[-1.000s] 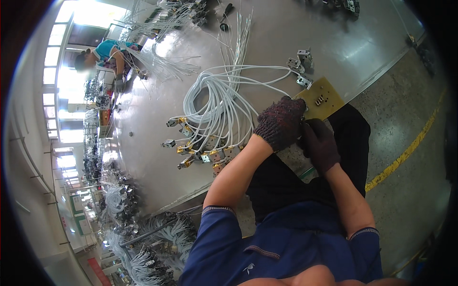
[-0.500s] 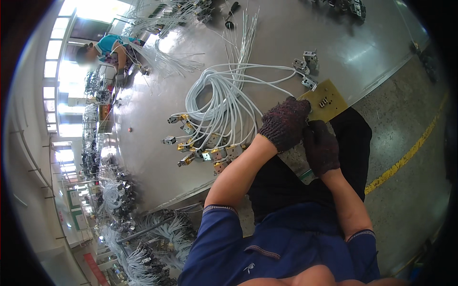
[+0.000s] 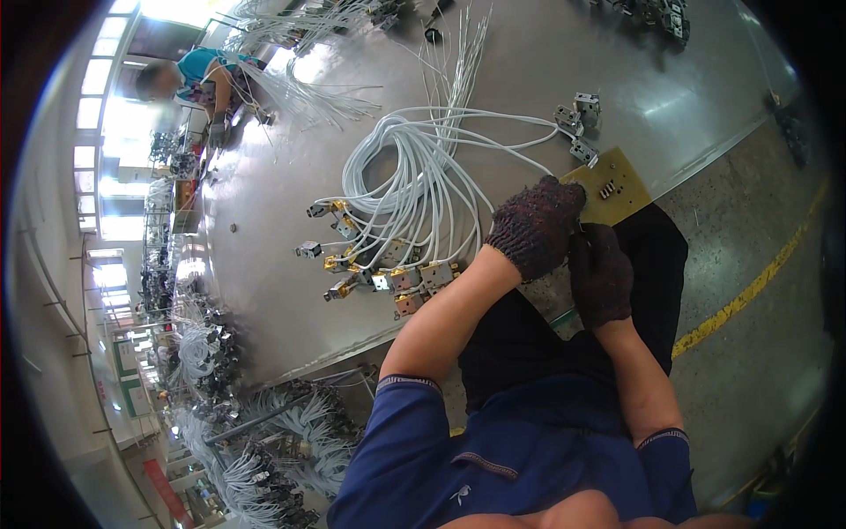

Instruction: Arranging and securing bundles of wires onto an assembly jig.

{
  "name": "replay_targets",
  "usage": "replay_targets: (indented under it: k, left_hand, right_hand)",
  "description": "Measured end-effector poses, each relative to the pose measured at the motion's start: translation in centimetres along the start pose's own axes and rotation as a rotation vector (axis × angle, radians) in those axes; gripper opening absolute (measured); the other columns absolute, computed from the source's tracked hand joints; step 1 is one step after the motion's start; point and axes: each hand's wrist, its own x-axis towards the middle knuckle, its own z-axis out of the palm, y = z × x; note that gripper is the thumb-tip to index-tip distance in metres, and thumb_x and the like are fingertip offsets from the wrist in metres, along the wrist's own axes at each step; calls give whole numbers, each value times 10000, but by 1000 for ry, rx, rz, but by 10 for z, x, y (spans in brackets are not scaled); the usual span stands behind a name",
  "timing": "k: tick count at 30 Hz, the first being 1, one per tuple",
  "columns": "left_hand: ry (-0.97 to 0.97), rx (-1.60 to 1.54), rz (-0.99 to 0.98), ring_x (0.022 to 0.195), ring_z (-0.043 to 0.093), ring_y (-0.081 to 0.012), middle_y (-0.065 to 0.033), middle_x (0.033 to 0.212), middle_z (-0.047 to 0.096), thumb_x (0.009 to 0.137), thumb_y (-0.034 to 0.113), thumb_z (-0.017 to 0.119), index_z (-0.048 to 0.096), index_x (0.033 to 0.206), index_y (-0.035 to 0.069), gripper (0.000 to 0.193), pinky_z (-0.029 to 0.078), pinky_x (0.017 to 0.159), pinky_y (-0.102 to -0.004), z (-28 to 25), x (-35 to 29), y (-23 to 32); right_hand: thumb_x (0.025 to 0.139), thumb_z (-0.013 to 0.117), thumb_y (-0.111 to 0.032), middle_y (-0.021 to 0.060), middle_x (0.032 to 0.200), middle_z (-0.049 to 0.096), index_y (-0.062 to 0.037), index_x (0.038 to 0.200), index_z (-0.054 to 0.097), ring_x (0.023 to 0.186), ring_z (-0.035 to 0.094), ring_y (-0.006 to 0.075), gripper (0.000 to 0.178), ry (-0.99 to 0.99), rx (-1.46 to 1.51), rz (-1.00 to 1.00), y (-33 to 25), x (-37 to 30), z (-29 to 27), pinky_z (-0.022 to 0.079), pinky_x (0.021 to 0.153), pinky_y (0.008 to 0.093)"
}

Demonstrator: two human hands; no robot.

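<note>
Both my hands wear dark knitted gloves and meet at the table's near edge. My left hand [image 3: 538, 227] is closed, and a white cable [image 3: 520, 157] runs into its fingers. Just beside it, my right hand [image 3: 601, 275] is closed with thumb and fingers pinched together; what it grips is hidden by the glove. A yellowish board [image 3: 624, 187] with small metal pins and holes lies flat right beyond my fingers. Metal lock-like parts [image 3: 580, 123] sit past the board, joined to white cables. To the left is a coiled bundle of white cables [image 3: 374, 167].
Metal housings with yellow pieces [image 3: 405, 280] lie at the bundle's near end. Across the grey table [image 3: 291, 291] sit more wires and a dark tool [image 3: 433, 35]. A co-worker [image 3: 203, 79] bends over the far left side. Cable bundles [image 3: 256, 476] hang on racks at lower left.
The view has shifted slightly. My hands stay together beside the board, with the right hand's fingers turned a little; the cables and metal parts lie as before.
</note>
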Motion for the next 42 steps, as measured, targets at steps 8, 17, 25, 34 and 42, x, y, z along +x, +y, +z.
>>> replay_targets:
  k: [8, 17, 25, 34, 42]
  left_hand:
    - [42, -14, 42, 1062, 730, -456, -259, 1138, 699, 896, 181, 747, 646, 1193, 55, 338, 604, 880, -556, 7, 0, -5]
    - [36, -40, 51, 1068, 729, -454, -263, 1147, 694, 900, 199, 749, 642, 1192, 56, 342, 602, 887, -554, 3, -1, -4]
    - [-11, -20, 5, 1095, 730, -445, -247, 1172, 690, 884, 234, 788, 652, 1244, 62, 421, 597, 905, -556, 1, 0, -1]
    - [11, -17, 30, 1079, 733, -453, -261, 1173, 688, 911, 188, 743, 646, 1236, 57, 364, 603, 892, -555, 5, 0, -4]
    - [113, -18, 68, 1009, 743, -442, -235, 1089, 691, 884, 210, 772, 647, 1219, 52, 391, 601, 821, -545, 17, 0, -9]
  right_hand:
    - [1054, 657, -132, 217, 1006, 731, -25, 1189, 657, 857, 743, 435, 172, -23, 20, 47, -3, -1, 1, 570, 722, 509]
    - [1129, 525, -241, 211, 1072, 715, -14, 1253, 655, 873, 724, 421, 290, -37, 20, 29, 10, -8, 6, 561, 776, 479]
    - [987, 666, -57, 169, 1089, 690, -34, 1245, 660, 987, 690, 388, 259, -58, -7, -86, 21, -8, 8, 566, 828, 463]
    - [893, 722, 10, 195, 1114, 672, -37, 1211, 647, 1059, 662, 427, 330, -94, -33, -120, 20, -9, 8, 552, 883, 504]
    - [889, 742, -1, 203, 1139, 670, -26, 1256, 662, 1069, 661, 428, 376, -67, -78, -99, 22, -13, 7, 553, 906, 496]
